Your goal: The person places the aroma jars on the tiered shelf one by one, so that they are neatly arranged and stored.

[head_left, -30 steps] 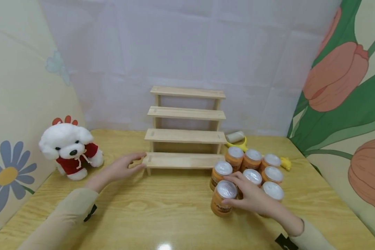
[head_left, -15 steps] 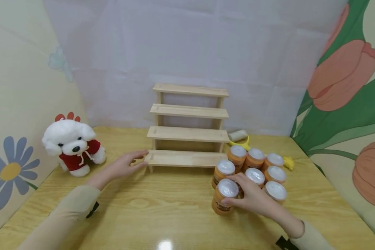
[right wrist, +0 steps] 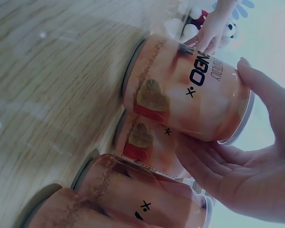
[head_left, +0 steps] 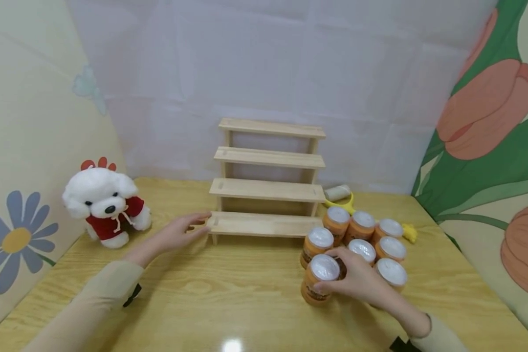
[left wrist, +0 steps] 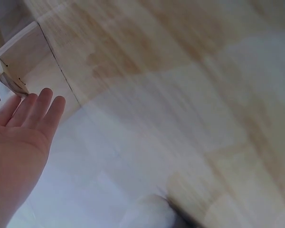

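Observation:
In the head view my left hand (head_left: 179, 233) reaches the left end of the lowest step of a wooden four-step rack (head_left: 264, 225). Its fingers (left wrist: 38, 109) are straight at that end in the left wrist view. My right hand (head_left: 360, 277) holds the nearest orange can (head_left: 315, 288), thumb on one side and fingers on the other. That can (right wrist: 180, 90) stands upright on the table, its silver top under a clear cover. Several more orange cans (head_left: 392, 271) stand grouped behind and right of it.
A white plush dog (head_left: 99, 193) in a red top sits at the left. Behind the cans lie a yellow ring-shaped item (head_left: 347, 203), a pale roll (head_left: 337, 192) and a small yellow object (head_left: 409, 232). A white cloth (head_left: 255, 63) hangs behind the rack.
The head view has shifted slightly, so the rack and cans appear a little further right. Both hands keep their places, the right on the front can and the left at the rack.

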{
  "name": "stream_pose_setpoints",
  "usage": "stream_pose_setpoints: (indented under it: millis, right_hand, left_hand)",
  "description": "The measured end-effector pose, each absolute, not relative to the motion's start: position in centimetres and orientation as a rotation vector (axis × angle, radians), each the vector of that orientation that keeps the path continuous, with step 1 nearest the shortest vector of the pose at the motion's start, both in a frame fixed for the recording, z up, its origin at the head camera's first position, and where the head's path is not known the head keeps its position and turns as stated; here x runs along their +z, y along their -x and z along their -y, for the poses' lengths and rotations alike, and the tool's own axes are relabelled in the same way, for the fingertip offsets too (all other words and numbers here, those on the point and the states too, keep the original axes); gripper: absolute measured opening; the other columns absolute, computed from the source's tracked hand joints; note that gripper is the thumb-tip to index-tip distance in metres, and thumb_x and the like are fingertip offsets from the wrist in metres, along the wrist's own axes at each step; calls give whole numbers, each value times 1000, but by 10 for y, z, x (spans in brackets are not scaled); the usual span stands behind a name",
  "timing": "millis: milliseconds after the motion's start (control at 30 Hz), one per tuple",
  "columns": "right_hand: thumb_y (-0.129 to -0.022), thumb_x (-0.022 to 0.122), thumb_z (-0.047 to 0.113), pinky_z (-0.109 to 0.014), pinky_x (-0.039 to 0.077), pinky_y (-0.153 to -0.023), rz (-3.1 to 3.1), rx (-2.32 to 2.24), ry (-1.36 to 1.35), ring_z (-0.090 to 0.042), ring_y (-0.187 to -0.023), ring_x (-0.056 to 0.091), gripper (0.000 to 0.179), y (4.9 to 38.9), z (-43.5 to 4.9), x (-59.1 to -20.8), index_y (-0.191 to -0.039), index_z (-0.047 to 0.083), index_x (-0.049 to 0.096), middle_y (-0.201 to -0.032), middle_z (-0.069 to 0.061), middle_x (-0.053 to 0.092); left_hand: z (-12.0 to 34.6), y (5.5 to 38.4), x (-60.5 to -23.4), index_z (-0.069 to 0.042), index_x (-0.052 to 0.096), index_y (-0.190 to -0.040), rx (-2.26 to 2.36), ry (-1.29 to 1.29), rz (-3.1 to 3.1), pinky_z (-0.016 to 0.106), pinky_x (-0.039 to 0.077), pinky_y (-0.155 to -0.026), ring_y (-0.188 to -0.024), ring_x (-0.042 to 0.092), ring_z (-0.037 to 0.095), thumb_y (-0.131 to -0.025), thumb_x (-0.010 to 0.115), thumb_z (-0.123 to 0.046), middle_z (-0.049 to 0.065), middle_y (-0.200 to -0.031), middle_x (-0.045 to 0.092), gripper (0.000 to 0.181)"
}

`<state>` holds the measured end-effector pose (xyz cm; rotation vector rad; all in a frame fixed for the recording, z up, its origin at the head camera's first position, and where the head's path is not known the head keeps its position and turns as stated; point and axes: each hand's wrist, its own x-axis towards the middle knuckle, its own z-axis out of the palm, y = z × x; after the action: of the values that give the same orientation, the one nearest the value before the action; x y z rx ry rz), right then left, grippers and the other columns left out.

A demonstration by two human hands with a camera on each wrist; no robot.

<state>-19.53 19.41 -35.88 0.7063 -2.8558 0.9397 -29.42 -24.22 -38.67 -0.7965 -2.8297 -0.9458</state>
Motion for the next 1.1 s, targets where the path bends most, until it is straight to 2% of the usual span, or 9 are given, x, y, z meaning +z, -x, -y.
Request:
stream_pose_setpoints:
  millis: [200, 433, 733, 867, 1100]
  right_hand:
    - [-65, 79, 54, -31, 52, -79, 2819, 955, -694, -11, -96, 60, 62, 193, -197, -353, -110, 16, 60, -105, 5, 64]
    - [-69, 81, 44, -22, 53, -71, 2786, 1061, -762, -10, -90, 62, 59, 190, -201, -330, -114, 13, 59, -106, 0, 63]
    - [-72, 81, 36, -26, 54, -75, 2782, 1150, -696, -16, -93, 62, 57, 193, -202, -293, -119, 13, 60, -109, -3, 64]
    - [-75, 80, 32, -29, 55, -73, 2780, 1184, -677, -18, -93, 64, 59, 200, -202, -281, -124, 8, 58, -107, -8, 64]
    - [-78, 78, 29, -28, 55, -73, 2737, 1216, -634, -19, -95, 63, 56, 211, -200, -262, -126, 9, 57, -110, -9, 65]
  left_hand:
    - [242, 297, -387, 2, 42, -139, -997, 795, 2841, 55, 45, -96, -119, 51, 43, -98, 51, -29, 25, -139, 45, 53]
    - [244, 298, -388, 3, 39, -140, -1020, 801, 2855, 56, 45, -96, -120, 50, 43, -98, 51, -30, 26, -141, 41, 56]
    - [245, 298, -387, 1, 39, -141, -1023, 784, 2868, 55, 44, -97, -121, 50, 42, -98, 49, -32, 24, -142, 41, 55]
    - [245, 298, -386, 1, 39, -141, -1030, 788, 2871, 56, 44, -97, -121, 49, 43, -98, 49, -33, 25, -142, 41, 56]
    - [245, 298, -388, 2, 39, -141, -1014, 807, 2872, 56, 44, -96, -120, 51, 42, -98, 49, -32, 25, -142, 41, 55]
